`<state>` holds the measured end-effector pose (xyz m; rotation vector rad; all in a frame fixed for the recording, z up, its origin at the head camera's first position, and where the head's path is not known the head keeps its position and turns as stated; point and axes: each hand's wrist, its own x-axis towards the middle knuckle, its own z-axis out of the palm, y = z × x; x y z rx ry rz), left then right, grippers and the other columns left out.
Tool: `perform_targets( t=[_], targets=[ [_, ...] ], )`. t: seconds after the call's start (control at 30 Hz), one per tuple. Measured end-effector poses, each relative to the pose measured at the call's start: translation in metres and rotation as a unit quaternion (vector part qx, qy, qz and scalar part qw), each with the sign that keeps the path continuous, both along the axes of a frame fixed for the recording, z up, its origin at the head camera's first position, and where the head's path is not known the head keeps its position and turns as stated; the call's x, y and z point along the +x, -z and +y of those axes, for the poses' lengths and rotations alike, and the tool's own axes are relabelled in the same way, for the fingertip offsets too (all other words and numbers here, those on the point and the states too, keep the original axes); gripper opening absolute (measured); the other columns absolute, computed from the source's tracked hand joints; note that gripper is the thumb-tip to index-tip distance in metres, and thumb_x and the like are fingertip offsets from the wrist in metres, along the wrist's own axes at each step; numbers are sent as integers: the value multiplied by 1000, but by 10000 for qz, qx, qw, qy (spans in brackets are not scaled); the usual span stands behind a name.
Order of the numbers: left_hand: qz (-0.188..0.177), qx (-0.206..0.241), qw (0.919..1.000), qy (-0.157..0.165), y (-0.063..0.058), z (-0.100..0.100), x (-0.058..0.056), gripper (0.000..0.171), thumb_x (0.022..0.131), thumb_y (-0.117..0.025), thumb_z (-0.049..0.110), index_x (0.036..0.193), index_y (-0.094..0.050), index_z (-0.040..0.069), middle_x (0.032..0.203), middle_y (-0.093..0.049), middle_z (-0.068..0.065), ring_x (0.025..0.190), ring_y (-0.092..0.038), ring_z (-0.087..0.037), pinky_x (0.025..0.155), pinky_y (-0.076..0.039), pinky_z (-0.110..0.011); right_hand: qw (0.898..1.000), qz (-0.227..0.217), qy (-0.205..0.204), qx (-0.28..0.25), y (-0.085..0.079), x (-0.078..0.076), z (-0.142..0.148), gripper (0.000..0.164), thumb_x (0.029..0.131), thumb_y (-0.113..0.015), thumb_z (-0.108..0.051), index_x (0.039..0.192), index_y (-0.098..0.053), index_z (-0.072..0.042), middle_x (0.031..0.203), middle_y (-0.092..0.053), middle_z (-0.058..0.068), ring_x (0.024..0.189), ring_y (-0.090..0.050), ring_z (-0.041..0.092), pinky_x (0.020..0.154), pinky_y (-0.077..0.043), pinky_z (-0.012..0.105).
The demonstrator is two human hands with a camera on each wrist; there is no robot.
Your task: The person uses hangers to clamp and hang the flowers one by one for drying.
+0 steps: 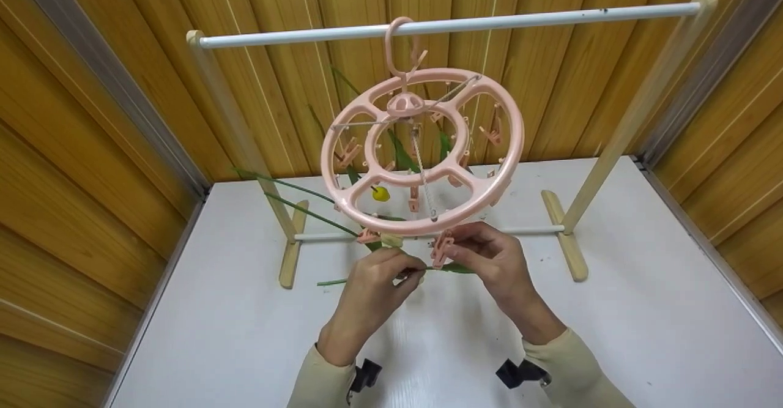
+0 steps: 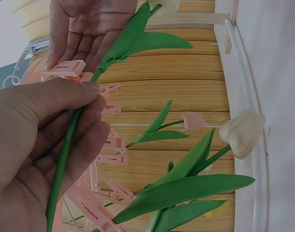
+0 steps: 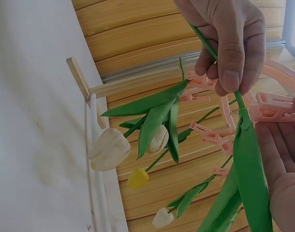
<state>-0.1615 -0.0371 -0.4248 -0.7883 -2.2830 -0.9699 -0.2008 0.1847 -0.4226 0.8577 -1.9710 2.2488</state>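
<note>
My left hand (image 1: 379,279) pinches the green stem (image 2: 65,164) of an artificial tulip between thumb and fingers. Its long leaves (image 3: 249,169) spread toward the right hand, and a pale bloom (image 2: 167,6) is partly cut off in the left wrist view. With thumb and fingers my right hand (image 1: 498,258) grips a pink clothespin (image 1: 441,249) at the front of a round pink clip hanger (image 1: 422,224). The stem lies close beside this clothespin; whether it is between the jaws I cannot tell. Other clothespins hold tulips, including a white one (image 2: 242,133) and a yellow one (image 1: 380,194).
The hanger hooks over a white bar (image 1: 293,35) on wooden uprights (image 1: 630,120), whose feet (image 1: 566,237) stand on a white table (image 1: 642,322). A lower white rod (image 1: 532,230) crosses behind the hands. Wood-panelled walls (image 1: 550,90) enclose the table. Several stems stick out left of the hanger.
</note>
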Motion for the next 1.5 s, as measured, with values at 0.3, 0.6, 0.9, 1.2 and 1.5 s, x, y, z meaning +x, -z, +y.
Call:
perform_targets(
  t=[0.3,0.6,0.9,1.2,1.5],
  targets=[
    [-58,48,10000,29,-6,2,2,19,81,-89,-8,92,-81,5,87,-77,-2,78,-69,-11,70,-58,-18,10000,-72,9,20,-2,1,0,18,97,-69,10,114,-66,12,105,-75,15,95,-74,22,83,-64,31],
    [300,-15,9995,-49,-10,3,2,19,81,-89,-7,89,-79,7,84,-75,1,75,-66,-9,65,-56,-19,9999,-14,-135,-19,-4,0,-1,16,97,-69,8,113,-67,12,105,-74,17,97,-75,23,82,-65,36],
    [214,-4,9998,-27,-13,3,3,17,82,-89,-5,90,-80,7,84,-75,0,75,-65,-10,67,-56,-22,9997,-175,-185,-39,-5,0,-1,18,96,-71,8,113,-66,13,105,-73,21,95,-76,24,83,-65,41],
    [215,-30,9998,8,-16,2,2,18,82,-89,-5,92,-80,6,87,-77,0,80,-69,-12,71,-59,-24,9997,11,-231,7,-4,-1,-1,19,96,-71,8,115,-66,12,105,-74,19,94,-76,24,83,-65,37],
    [119,-60,9999,16,-16,1,0,17,82,-89,-4,94,-81,6,89,-77,-1,78,-67,-12,69,-58,-22,9994,28,-344,43,-2,-2,0,23,96,-73,7,118,-66,11,108,-72,25,97,-76,27,84,-64,36]
  ],
)
